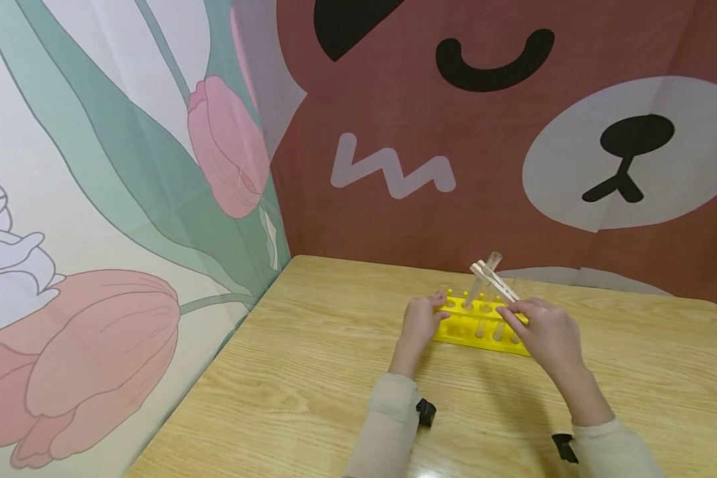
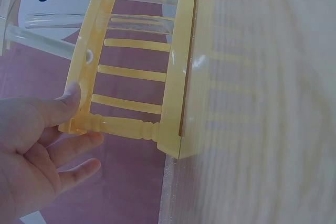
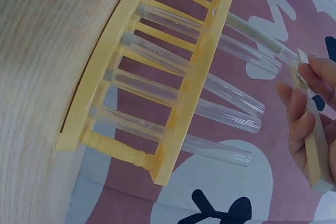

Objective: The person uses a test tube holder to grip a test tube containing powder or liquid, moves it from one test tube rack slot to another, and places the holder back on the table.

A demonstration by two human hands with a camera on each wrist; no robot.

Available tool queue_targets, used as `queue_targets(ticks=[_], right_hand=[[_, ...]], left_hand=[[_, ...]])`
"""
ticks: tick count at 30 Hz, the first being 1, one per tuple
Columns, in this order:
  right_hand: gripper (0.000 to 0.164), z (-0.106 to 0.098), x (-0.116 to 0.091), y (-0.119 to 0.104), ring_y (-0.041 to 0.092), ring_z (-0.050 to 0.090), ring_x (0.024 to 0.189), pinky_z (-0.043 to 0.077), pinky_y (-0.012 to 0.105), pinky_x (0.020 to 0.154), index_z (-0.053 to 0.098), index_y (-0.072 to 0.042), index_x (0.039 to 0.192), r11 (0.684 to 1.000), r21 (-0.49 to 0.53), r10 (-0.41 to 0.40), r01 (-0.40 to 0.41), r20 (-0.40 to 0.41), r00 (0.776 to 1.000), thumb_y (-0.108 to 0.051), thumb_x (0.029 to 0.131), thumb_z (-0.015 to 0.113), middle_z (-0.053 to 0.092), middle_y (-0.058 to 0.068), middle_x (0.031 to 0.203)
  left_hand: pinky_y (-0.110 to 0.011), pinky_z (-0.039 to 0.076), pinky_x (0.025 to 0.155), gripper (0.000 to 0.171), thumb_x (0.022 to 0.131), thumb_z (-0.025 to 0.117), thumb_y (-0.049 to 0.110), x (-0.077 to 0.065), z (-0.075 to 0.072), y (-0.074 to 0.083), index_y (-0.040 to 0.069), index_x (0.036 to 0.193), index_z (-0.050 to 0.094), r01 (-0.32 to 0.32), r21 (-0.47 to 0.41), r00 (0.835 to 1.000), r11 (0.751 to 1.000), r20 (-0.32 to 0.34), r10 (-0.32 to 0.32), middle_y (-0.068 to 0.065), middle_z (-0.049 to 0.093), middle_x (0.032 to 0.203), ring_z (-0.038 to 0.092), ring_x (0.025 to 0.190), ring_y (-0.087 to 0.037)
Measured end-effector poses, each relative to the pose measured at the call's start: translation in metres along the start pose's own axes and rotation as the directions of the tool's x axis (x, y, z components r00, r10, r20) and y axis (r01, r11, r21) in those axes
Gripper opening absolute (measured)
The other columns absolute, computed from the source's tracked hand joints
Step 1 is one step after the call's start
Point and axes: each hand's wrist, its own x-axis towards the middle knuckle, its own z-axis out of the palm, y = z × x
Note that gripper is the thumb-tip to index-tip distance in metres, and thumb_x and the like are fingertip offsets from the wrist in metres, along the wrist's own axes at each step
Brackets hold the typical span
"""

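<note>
A yellow test tube rack [image 1: 484,344] stands on the table, and my left hand [image 1: 419,324] holds its left end. In the left wrist view the thumb [image 2: 68,98] lies on the upper bar with fingers beneath it. My right hand [image 1: 552,335] grips a wooden test tube clamp [image 1: 500,285] at the rack's right side. The clamp's far end is around the upper part of a tilted test tube [image 1: 494,260], whose lower end meets a hole in the rack's upper bar. That tube looks whitish lower down. Several clear test tubes [image 3: 231,116] stand in other holes.
The wood-grain table [image 1: 287,372] reaches back to a wall hanging [image 1: 382,226] with a bear's face. To the left hangs a tulip-patterned cloth [image 1: 125,199]. Small pegs [image 1: 465,294] rise along the rack's back.
</note>
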Motion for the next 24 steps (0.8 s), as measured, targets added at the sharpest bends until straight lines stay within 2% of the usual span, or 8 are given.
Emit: queue_targets(ticks=[3,8,24], right_hand=[[0.018,0.0006,-0.0004,-0.0008,0.010,0.032,0.039,0.022,0.023,0.032,0.069,0.001,0.078,1.000,-0.004,0.010,-0.010,0.021,1.000,-0.014,0.068,0.076,0.063,0.015,0.071],[0.018,0.0025,-0.0013,-0.0014,0.010,0.030,0.039,0.021,0.024,0.032,0.070,0.000,0.080,0.999,-0.010,0.032,-0.032,0.054,0.998,-0.015,0.070,0.074,0.062,0.015,0.072],[0.019,0.0056,-0.0033,-0.0019,0.011,0.028,0.039,0.022,0.024,0.033,0.070,-0.001,0.080,0.999,-0.017,0.047,-0.046,0.085,0.995,-0.019,0.072,0.073,0.057,0.009,0.063]], left_hand=[[-0.019,0.042,0.084,0.035,0.077,0.065,0.020,0.0002,0.0001,-0.0002,0.007,0.110,0.063,0.001,0.004,1.000,1.000,0.002,-0.001,-0.001,0.057,0.113,0.054,0.105,-0.010],[-0.019,0.042,0.084,0.035,0.077,0.066,0.020,0.0007,0.0005,-0.0006,0.008,0.110,0.063,0.004,0.007,1.000,1.000,0.005,-0.004,-0.001,0.057,0.113,0.054,0.105,-0.011],[-0.018,0.042,0.084,0.035,0.077,0.065,0.019,0.0004,0.0001,0.0002,0.007,0.110,0.062,0.012,-0.014,1.000,1.000,0.009,-0.012,-0.001,0.057,0.114,0.053,0.106,-0.010]])
